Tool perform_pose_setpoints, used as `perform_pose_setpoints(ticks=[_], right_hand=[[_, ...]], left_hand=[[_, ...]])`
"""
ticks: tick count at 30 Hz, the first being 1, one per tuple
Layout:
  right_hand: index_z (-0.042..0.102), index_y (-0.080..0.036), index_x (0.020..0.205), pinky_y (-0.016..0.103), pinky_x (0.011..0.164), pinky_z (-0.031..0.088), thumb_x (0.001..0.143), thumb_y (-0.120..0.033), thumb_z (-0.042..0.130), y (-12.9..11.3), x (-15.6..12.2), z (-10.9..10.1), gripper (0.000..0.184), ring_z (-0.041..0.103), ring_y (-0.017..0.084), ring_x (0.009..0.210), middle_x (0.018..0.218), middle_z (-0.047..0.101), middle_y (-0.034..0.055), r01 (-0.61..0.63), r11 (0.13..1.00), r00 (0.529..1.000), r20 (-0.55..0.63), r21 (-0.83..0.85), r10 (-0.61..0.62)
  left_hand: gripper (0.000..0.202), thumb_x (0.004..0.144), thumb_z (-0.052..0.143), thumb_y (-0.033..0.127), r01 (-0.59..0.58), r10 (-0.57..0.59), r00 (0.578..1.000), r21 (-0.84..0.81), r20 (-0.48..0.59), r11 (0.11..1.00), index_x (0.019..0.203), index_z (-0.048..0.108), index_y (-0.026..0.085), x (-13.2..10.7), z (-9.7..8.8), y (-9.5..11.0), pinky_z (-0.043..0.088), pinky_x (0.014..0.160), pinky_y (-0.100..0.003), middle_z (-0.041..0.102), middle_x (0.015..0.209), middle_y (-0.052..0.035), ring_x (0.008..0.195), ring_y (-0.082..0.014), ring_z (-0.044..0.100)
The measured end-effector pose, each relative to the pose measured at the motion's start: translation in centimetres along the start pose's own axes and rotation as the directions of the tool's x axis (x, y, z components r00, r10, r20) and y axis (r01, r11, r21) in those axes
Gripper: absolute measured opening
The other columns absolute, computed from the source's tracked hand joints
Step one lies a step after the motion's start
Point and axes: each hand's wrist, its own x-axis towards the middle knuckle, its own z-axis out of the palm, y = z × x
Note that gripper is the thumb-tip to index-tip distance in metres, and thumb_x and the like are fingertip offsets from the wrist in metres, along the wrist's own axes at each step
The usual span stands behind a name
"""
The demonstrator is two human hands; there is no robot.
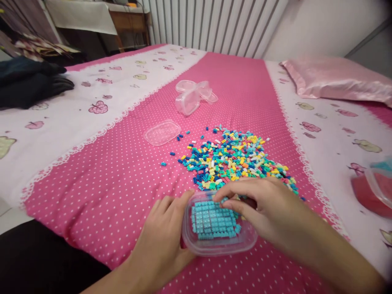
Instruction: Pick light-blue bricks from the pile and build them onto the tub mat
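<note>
Pink dotted bedding (122, 179) is spreading across the bed, with a white slatted panel (208, 24) standing behind it. Over the clear tub (220, 247), the right hand (271, 206) is bending its thumb and index finger inward, the tips almost meeting just above the contents; whether they are pinching a brick I cannot tell, since the fingers are hiding the spot. The left hand (165, 226) is curling around the tub's left end, its fingers and thumb clamping the rim and side. Inside, light-blue bricks (211, 220) are lying in close, neat rows. Just beyond the tub, a mixed brick pile (232, 153) is spreading in blue, yellow, green, white and pink, partly passing behind the right hand. Farther out, a clear lid (162, 132) is lying left of the pile, and several clear containers (190, 102) are resting together behind that. Toward the edges, a red container (372, 192) and a pink pillow (339, 79) are sitting at right, while dark clothing (27, 81) is lying at left.
</note>
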Motion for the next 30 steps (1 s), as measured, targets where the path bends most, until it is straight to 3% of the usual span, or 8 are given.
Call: perform_pose_setpoints(ticks=[4,10,16,24,27,30], right_hand=[[0.07,-0.032,0.098,0.033,0.068,0.046,0.094,-0.017,0.059,-0.2,-0.6,1.3,0.019,0.073,0.018,0.081,0.093,0.08,-0.0049,0.042,0.98,0.996,-0.074,-0.196,-0.058],[0.063,-0.027,0.085,0.034,0.071,0.048,0.091,-0.014,0.056,-0.2,-1.0,1.6,0.015,0.069,0.02,0.08,0.086,0.071,-0.0007,0.099,0.927,0.972,-0.163,-0.361,-0.167],[0.065,-0.027,0.083,0.032,0.066,0.049,0.081,-0.011,0.064,-0.2,-1.7,1.0,0.016,0.069,0.019,0.073,0.08,0.072,-0.0025,0.142,0.9,0.974,-0.104,-0.411,-0.201],[0.069,-0.026,0.082,0.035,0.056,0.039,0.09,-0.016,0.06,0.2,-2.3,1.7,0.016,0.069,0.022,0.066,0.08,0.075,0.0007,0.085,0.828,0.971,-0.14,-0.554,-0.194],[0.068,-0.026,0.089,0.037,0.062,0.041,0.09,-0.013,0.061,-0.4,-2.6,2.6,0.014,0.068,0.024,0.075,0.084,0.073,0.0018,0.01,0.789,0.974,-0.173,-0.614,-0.147],[0.065,-0.024,0.081,0.037,0.065,0.037,0.085,-0.01,0.07,-0.9,-2.3,3.4,0.015,0.062,0.025,0.077,0.081,0.065,0.0026,0.003,0.724,0.969,-0.178,-0.69,-0.173]], left_hand=[[0.077,0.084,0.075,0.033,0.022,-0.022,1.0,0.016,-0.008,1.0,0.148,0.034,0.021,-0.2,0.2,0.0,0.055,0.077,-0.04,0.07,0.118,-0.0111,0.094,-0.0276,0.065],[0.083,0.079,0.08,0.033,0.035,-0.034,0.999,0.016,-0.018,0.999,0.147,0.034,0.022,-0.4,0.6,0.0,0.054,0.078,-0.041,0.071,0.118,-0.0089,0.091,-0.0272,0.064],[0.08,0.078,0.079,0.031,0.031,-0.03,0.999,0.027,-0.027,0.999,0.145,0.036,0.021,-0.3,0.4,0.2,0.052,0.074,-0.04,0.072,0.114,-0.0086,0.088,-0.0274,0.063],[0.082,0.078,0.08,0.03,0.009,-0.009,1.0,0.011,-0.004,1.0,0.146,0.036,0.019,-0.2,0.5,0.0,0.052,0.079,-0.041,0.071,0.121,-0.0088,0.093,-0.0269,0.062],[0.079,0.08,0.081,0.033,0.024,-0.024,1.0,0.007,0.018,1.0,0.145,0.037,0.021,-0.4,0.5,0.1,0.052,0.081,-0.041,0.071,0.125,-0.0084,0.095,-0.0269,0.062],[0.083,0.078,0.082,0.033,0.022,-0.022,1.0,0.012,0.015,1.0,0.146,0.036,0.021,-0.4,0.5,0.1,0.051,0.082,-0.042,0.07,0.126,-0.0089,0.096,-0.0276,0.063]])
